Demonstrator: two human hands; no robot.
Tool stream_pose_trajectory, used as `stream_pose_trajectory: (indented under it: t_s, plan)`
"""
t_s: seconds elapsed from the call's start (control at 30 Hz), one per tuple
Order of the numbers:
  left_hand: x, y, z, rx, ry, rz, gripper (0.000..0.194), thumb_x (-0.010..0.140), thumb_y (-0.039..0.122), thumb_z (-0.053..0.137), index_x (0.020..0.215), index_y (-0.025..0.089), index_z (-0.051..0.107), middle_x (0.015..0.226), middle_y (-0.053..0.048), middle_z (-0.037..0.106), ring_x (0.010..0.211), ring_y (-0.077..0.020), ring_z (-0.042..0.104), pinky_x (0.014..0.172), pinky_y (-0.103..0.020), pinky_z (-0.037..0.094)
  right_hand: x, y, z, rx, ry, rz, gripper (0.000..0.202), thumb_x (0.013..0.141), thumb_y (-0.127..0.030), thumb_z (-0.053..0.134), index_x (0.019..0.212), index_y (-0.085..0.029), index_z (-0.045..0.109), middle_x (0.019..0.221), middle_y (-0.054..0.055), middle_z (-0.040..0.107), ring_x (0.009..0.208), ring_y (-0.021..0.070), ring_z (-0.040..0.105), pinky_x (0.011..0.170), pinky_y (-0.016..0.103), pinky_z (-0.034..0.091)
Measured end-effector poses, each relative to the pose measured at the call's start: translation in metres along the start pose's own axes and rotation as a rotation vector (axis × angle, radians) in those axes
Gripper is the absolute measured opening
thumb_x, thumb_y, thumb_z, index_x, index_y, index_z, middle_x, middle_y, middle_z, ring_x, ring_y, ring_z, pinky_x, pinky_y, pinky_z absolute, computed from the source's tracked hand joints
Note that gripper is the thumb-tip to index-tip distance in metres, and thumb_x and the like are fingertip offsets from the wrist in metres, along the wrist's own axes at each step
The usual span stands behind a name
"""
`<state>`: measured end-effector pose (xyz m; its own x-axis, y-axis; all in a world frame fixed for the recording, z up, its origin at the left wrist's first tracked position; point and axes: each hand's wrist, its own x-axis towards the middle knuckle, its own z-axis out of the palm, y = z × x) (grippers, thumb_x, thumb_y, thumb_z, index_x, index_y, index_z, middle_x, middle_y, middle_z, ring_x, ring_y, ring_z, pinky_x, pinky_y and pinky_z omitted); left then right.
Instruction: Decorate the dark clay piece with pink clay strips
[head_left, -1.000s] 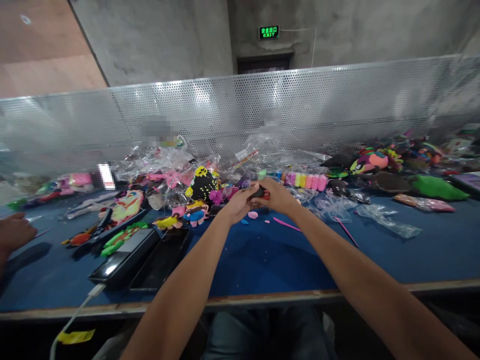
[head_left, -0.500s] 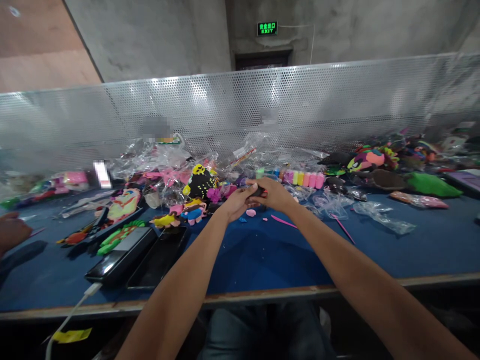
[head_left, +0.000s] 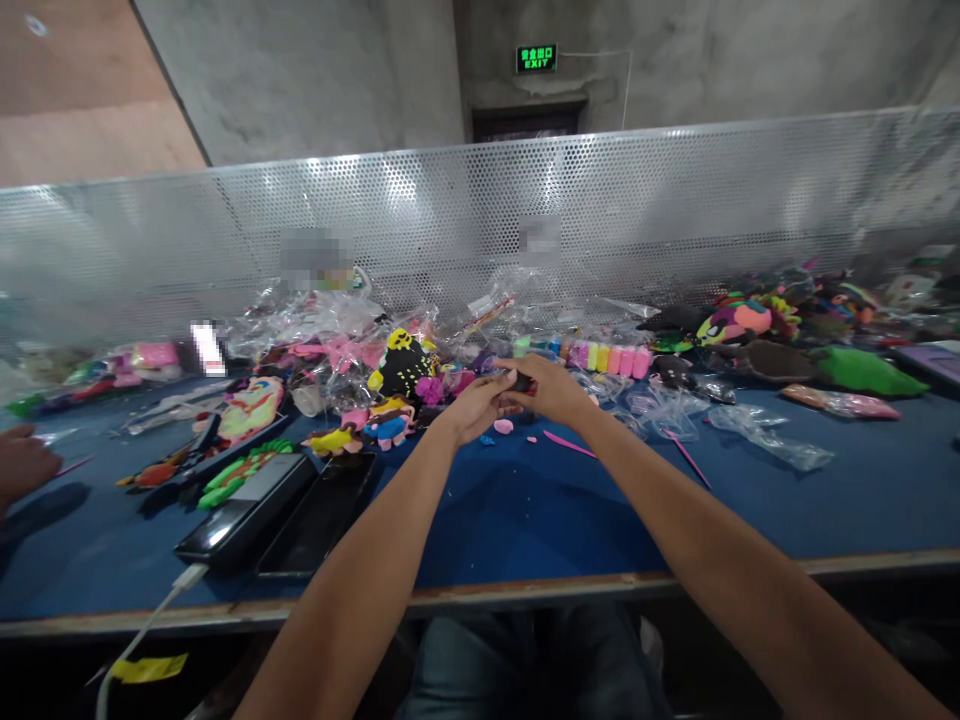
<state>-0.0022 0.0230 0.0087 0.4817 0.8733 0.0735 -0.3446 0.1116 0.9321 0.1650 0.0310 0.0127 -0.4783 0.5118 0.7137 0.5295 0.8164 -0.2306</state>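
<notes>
1. Small change only: dark lump (head_left: 523, 381), between left hand (head_left: 480, 408) and right hand (head_left: 555, 388), no longer shows the red patch seen beside it half a second ago. Loose items on the tabletop (head_left: 540, 530) sit as before.
2. Far left: co-worker's hand (head_left: 28, 465) at frame edge, thin pink rod (head_left: 73, 466) by it; held or not, can't tell.
3. Left: flat, smooth cartoon figure (head_left: 251, 412), cream and pink. Leafy green figure (head_left: 225, 485) just beside a glossy black power bank (head_left: 240, 515). Flat black phone (head_left: 319, 520) right of that.
4. Centre-left: chunky matte yellow figure (head_left: 334, 440); behind it, black piece (head_left: 405, 368) with yellow spots.
5. Centre: tiny blue crumb (head_left: 487, 440), rounded pink blob (head_left: 503, 427), slim pink stick (head_left: 568, 443).
6. Right: row of pastel tubs (head_left: 611, 358), crinkled clear bag (head_left: 772, 435), smooth green piece (head_left: 866, 370) tapering rightward.
7. Left hand: thumb and fingers narrow, pinching the lump.
8. Right hand: fingers curled around the lump's other side, tips meeting the left hand's.
9. Lump: blackish, compact, held above the tabletop at centre. Mostly covered by fingers; full shape unclear.
</notes>
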Motion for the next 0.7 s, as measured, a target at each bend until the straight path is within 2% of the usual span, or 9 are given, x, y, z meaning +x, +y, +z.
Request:
stream_pose_trajectory:
  t_s: [0.13, 0.3, 0.43, 0.6, 0.7]
  plan:
    - [-0.0004, 0.001, 0.0014, -0.055, -0.024, 0.002, 0.024, 0.081, 0.035, 0.07, 0.089, 0.013, 0.071, 0.081, -0.007, 0.071, 0.072, -0.0155, 0.065, 0.075, -0.032, 0.052, 0.0003, 0.0015, 0.001, 0.014, 0.002, -0.015, 0.05, 0.082, -0.032, 0.07, 0.13, -0.025, 0.058, 0.115, 0.008, 0.068, 0.108, 0.0246, 0.062, 0.094, 0.043, 0.051]
    - [-0.0033, 0.0035, 0.0038, -0.223, -0.096, -0.035, 0.027, 0.09, 0.038, 0.056, 0.087, 0.015, 0.07, 0.072, -0.005, 0.068, 0.071, -0.0156, 0.065, 0.083, -0.037, 0.052, 0.0, -0.0033, -0.0019, 0.015, 0.114, -0.018, 0.046, 0.083, -0.037, 0.069, 0.127, -0.025, 0.059, 0.12, 0.007, 0.067, 0.113, 0.0249, 0.06, 0.1, 0.043, 0.048]
    - [-0.0037, 0.0015, 0.0034, -0.19, -0.08, -0.018, 0.022, 0.091, 0.032, 0.056, 0.093, 0.014, 0.069, 0.081, -0.006, 0.071, 0.075, -0.0155, 0.066, 0.083, -0.035, 0.052, -0.001, -0.0058, -0.0034, -0.011, 0.069, -0.041, 0.046, 0.087, -0.039, 0.064, 0.131, -0.028, 0.055, 0.119, 0.007, 0.066, 0.115, 0.0254, 0.058, 0.1, 0.045, 0.047]
    - [-0.0039, 0.0005, 0.003, -0.209, -0.194, -0.068, 0.033, 0.091, 0.043, 0.055, 0.098, 0.015, 0.069, 0.094, -0.01, 0.073, 0.088, -0.0213, 0.068, 0.087, -0.04, 0.051, -0.0016, -0.0056, -0.0019, -0.005, 0.065, -0.03, 0.045, 0.086, -0.04, 0.065, 0.129, -0.027, 0.057, 0.114, 0.008, 0.066, 0.109, 0.0258, 0.06, 0.096, 0.044, 0.049]
    - [-0.0022, -0.0007, 0.002, -0.181, -0.162, -0.04, 0.032, 0.091, 0.041, 0.054, 0.1, 0.014, 0.07, 0.093, -0.01, 0.073, 0.088, -0.0211, 0.068, 0.086, -0.039, 0.052, -0.0013, -0.0066, -0.0022, -0.013, 0.054, -0.025, 0.048, 0.085, -0.038, 0.066, 0.131, -0.027, 0.055, 0.115, 0.008, 0.066, 0.11, 0.0258, 0.059, 0.095, 0.043, 0.049]
